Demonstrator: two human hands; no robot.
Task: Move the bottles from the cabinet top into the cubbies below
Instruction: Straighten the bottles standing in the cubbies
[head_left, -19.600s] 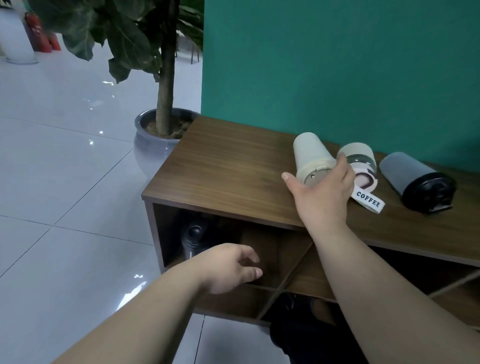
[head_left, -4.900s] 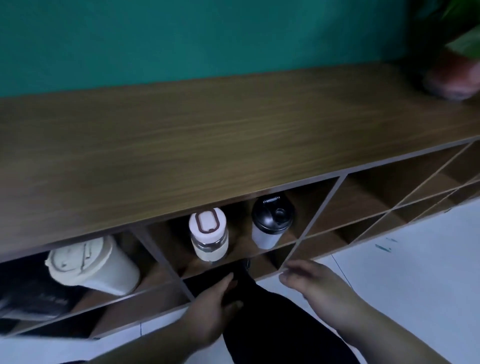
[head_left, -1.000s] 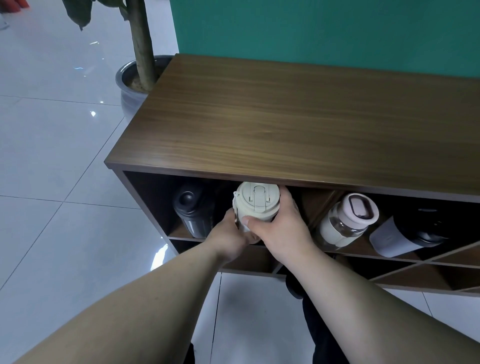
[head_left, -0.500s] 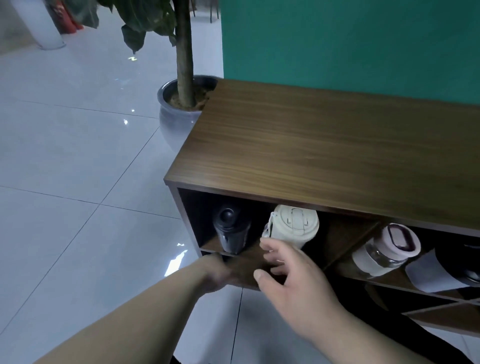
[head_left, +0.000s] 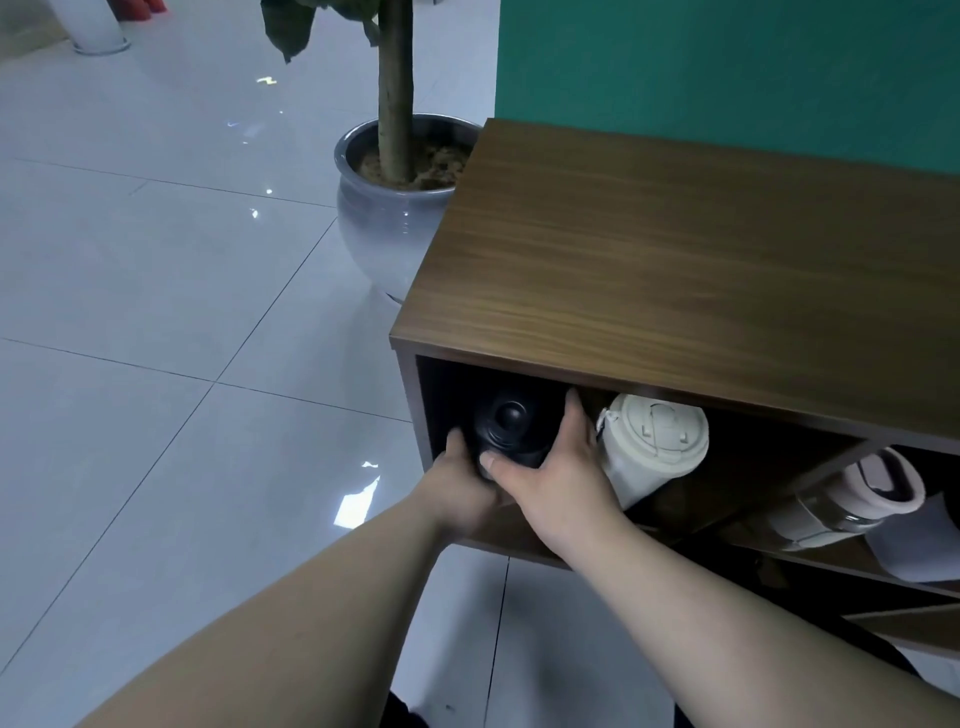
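No text, label, brand, number or sign can be read anywhere in the head view. The lids of the bottles in the cubbies carry only moulded shapes, with no lettering that can be made out.

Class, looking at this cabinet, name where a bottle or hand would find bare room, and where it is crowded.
Free: the whole cabinet top, bordered by the green wall and plant pot. Crowded: the end cubby, where both hands hold the black bottle beside the cream bottle.
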